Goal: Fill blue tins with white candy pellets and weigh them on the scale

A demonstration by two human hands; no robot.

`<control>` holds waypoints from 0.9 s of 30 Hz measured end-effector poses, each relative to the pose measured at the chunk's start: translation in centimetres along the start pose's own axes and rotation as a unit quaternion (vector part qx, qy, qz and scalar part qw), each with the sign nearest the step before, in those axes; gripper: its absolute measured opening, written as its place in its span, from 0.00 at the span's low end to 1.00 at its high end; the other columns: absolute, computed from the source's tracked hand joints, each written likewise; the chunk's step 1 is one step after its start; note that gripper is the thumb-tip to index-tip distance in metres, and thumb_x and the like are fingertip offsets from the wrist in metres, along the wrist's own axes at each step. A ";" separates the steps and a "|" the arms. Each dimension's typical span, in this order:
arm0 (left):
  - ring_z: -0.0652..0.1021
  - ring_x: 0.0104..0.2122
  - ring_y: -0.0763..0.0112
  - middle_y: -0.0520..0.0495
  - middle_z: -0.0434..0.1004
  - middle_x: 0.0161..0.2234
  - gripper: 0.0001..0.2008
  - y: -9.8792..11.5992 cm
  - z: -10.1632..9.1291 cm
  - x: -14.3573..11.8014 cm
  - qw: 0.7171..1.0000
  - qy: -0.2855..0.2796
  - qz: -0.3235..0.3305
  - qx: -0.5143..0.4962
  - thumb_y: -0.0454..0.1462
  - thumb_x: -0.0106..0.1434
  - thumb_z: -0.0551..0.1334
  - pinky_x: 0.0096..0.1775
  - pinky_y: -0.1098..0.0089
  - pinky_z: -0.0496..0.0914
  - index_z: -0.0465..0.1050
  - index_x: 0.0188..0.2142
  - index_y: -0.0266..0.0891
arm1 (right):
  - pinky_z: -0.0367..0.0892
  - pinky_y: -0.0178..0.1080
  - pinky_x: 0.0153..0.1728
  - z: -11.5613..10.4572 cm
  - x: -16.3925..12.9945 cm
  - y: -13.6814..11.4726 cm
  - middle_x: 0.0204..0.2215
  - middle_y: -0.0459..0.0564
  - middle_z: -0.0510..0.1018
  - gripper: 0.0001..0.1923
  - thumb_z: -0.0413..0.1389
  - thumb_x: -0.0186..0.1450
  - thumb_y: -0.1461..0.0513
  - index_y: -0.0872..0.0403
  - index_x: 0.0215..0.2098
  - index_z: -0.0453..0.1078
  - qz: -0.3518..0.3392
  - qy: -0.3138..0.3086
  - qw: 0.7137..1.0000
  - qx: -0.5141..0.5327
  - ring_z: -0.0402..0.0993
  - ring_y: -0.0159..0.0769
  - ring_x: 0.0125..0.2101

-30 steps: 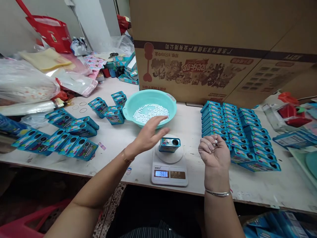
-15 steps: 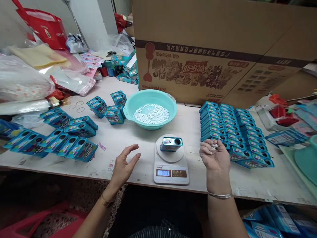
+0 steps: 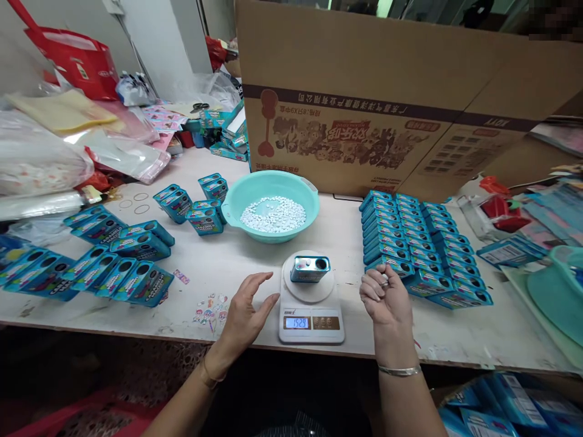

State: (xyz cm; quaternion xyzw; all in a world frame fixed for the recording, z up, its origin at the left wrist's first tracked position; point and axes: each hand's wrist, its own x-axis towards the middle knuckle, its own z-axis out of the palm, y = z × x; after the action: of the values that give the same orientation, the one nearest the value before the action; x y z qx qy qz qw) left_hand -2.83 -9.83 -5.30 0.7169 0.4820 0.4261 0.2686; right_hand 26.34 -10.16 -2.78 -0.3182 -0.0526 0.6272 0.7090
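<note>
A blue tin (image 3: 310, 269) with a round dark opening in its lid stands on the white kitchen scale (image 3: 311, 335), whose display seems to read 152.9. My left hand (image 3: 248, 312) is just left of the scale, thumb and fingers apart, holding nothing. To the right of the scale, my right hand (image 3: 386, 295) is palm up with fingers curled over a few small white candies, now mostly hidden. It is close to the front of the rows of blue tins (image 3: 387, 243). Behind the scale sits a turquoise bowl (image 3: 232, 206) partly filled with small white candies (image 3: 277, 213).
More blue tins (image 3: 143, 282) stand in groups at the left. A large cardboard box (image 3: 346, 79) closes off the back. Plastic bags (image 3: 40, 152) lie at the far left, and another turquoise bowl (image 3: 553, 297) is at the right edge.
My left hand has moved right, closer to the scale. My right hand's fingers have curled in further over the candies. The view has shifted slightly.
</note>
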 end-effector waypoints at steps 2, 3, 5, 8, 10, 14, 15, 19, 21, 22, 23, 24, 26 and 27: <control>0.76 0.48 0.62 0.42 0.74 0.47 0.16 0.8 0.3 0.8 0.999 0.017 0.042 0.028 0.38 0.65 0.60 0.49 0.59 0.73 0.69 0.53 0.43 | 0.49 0.25 0.10 0.3 -0.3 0.4 0.15 0.33 0.56 0.13 0.62 0.60 0.61 0.52 0.29 0.61 -0.001 -0.005 1.000 -0.031 0.47 0.20 0.11; 0.75 0.49 0.61 0.42 0.74 0.46 0.15 1.2 0.4 1.3 0.997 0.022 0.064 0.046 0.37 0.65 0.60 0.49 0.59 0.73 0.70 0.52 0.43 | 0.48 0.25 0.10 0.5 -0.4 0.6 0.15 0.33 0.56 0.14 0.63 0.59 0.59 0.52 0.29 0.61 -0.005 -0.004 0.999 -0.045 0.46 0.20 0.11; 0.75 0.49 0.59 0.43 0.74 0.43 0.12 2.1 0.7 2.3 0.989 0.035 0.108 0.091 0.37 0.65 0.60 0.51 0.56 0.71 0.72 0.49 0.43 | 0.46 0.24 0.09 1.1 -0.5 1.1 0.16 0.33 0.56 0.15 0.64 0.58 0.57 0.53 0.29 0.61 -0.021 0.001 0.997 -0.080 0.43 0.19 0.11; 0.74 0.50 0.56 0.45 0.75 0.39 0.09 3.1 1.2 3.8 0.973 0.047 0.151 0.170 0.35 0.66 0.59 0.57 0.46 0.61 0.75 0.44 0.43 | 0.43 0.24 0.10 2.0 -0.5 1.7 0.16 0.34 0.55 0.16 0.65 0.58 0.55 0.53 0.28 0.62 -0.057 0.003 0.987 -0.152 0.43 0.18 0.11; 0.73 0.52 0.53 0.45 0.76 0.39 0.08 3.5 1.5 4.5 0.963 0.035 0.161 0.215 0.36 0.66 0.58 0.58 0.40 0.56 0.75 0.43 0.44 | 0.43 0.24 0.10 2.5 -0.4 1.7 0.15 0.34 0.55 0.16 0.65 0.57 0.54 0.53 0.27 0.63 -0.071 -0.003 0.979 -0.192 0.44 0.18 0.12; 0.68 0.58 0.47 0.40 0.76 0.48 0.09 3.7 2.3 5.1 0.950 -0.018 0.167 0.264 0.37 0.66 0.58 0.57 0.34 0.53 0.75 0.44 0.42 | 0.42 0.24 0.10 2.6 -0.4 1.4 0.15 0.34 0.53 0.17 0.65 0.56 0.53 0.53 0.26 0.64 -0.075 -0.009 0.973 -0.216 0.42 0.18 0.12; 0.66 0.59 0.46 0.38 0.75 0.50 0.10 3.7 2.6 5.2 0.948 -0.027 0.167 0.270 0.37 0.66 0.58 0.57 0.33 0.52 0.75 0.45 0.42 | 0.42 0.23 0.10 2.5 -0.4 1.3 0.15 0.34 0.53 0.17 0.65 0.56 0.53 0.53 0.26 0.64 -0.075 -0.005 0.974 -0.214 0.42 0.18 0.12; 0.63 0.61 0.42 0.36 0.72 0.55 0.11 4.3 3.9 5.6 0.941 -0.063 0.174 0.282 0.37 0.67 0.58 0.57 0.31 0.51 0.75 0.47 0.41 | 0.43 0.23 0.10 1.9 -0.5 1.4 0.15 0.34 0.53 0.16 0.66 0.54 0.54 0.54 0.26 0.65 -0.069 0.011 0.978 -0.195 0.43 0.19 0.12; 0.62 0.63 0.41 0.36 0.71 0.56 0.12 4.8 4.4 5.9 0.938 -0.087 0.181 0.283 0.37 0.67 0.58 0.57 0.30 0.50 0.74 0.47 0.41 | 0.44 0.23 0.10 1.9 -0.4 1.5 0.15 0.35 0.54 0.16 0.66 0.54 0.55 0.54 0.26 0.65 -0.066 0.011 0.980 -0.187 0.44 0.19 0.12; 0.61 0.63 0.41 0.36 0.70 0.57 0.12 5.0 4.6 6.1 0.937 -0.096 0.184 0.281 0.38 0.67 0.58 0.57 0.30 0.50 0.74 0.48 0.42 | 0.44 0.23 0.10 2.0 -0.4 1.6 0.15 0.35 0.54 0.16 0.66 0.55 0.55 0.54 0.27 0.65 -0.065 0.008 0.981 -0.185 0.44 0.19 0.12; 0.61 0.63 0.42 0.36 0.70 0.57 0.12 5.1 4.6 6.3 0.937 -0.100 0.186 0.278 0.38 0.67 0.58 0.58 0.30 0.49 0.74 0.49 0.42 | 0.44 0.23 0.10 2.2 -0.3 1.6 0.15 0.35 0.54 0.16 0.66 0.55 0.54 0.54 0.27 0.65 -0.066 0.004 0.981 -0.184 0.44 0.19 0.12; 0.60 0.63 0.42 0.37 0.70 0.58 0.13 5.2 4.6 6.4 0.938 -0.099 0.188 0.272 0.38 0.67 0.58 0.58 0.31 0.49 0.74 0.49 0.43 | 0.44 0.23 0.10 2.4 -0.2 1.7 0.16 0.35 0.53 0.16 0.65 0.56 0.54 0.53 0.27 0.65 -0.068 0.000 0.981 -0.184 0.44 0.19 0.12; 0.60 0.63 0.44 0.37 0.69 0.58 0.14 5.2 4.3 6.6 0.945 -0.084 0.185 0.255 0.38 0.67 0.59 0.59 0.33 0.49 0.73 0.51 0.43 | 0.43 0.24 0.10 2.8 0.0 1.7 0.16 0.35 0.53 0.17 0.65 0.57 0.52 0.53 0.27 0.65 -0.077 -0.010 0.978 -0.191 0.42 0.20 0.13; 0.61 0.63 0.45 0.38 0.70 0.57 0.15 5.1 4.1 6.6 0.951 -0.076 0.178 0.242 0.39 0.66 0.59 0.59 0.34 0.50 0.73 0.51 0.43 | 0.43 0.24 0.11 3.1 0.1 1.8 0.16 0.35 0.53 0.17 0.64 0.57 0.51 0.53 0.27 0.65 -0.084 -0.018 0.976 -0.202 0.42 0.20 0.13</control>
State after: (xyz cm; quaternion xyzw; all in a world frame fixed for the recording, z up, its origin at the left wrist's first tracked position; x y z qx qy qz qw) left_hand 4.19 -5.63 -0.95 0.8650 0.4134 0.2813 0.0424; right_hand 23.40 -8.83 -1.33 -0.4382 -0.2171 0.5476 0.6790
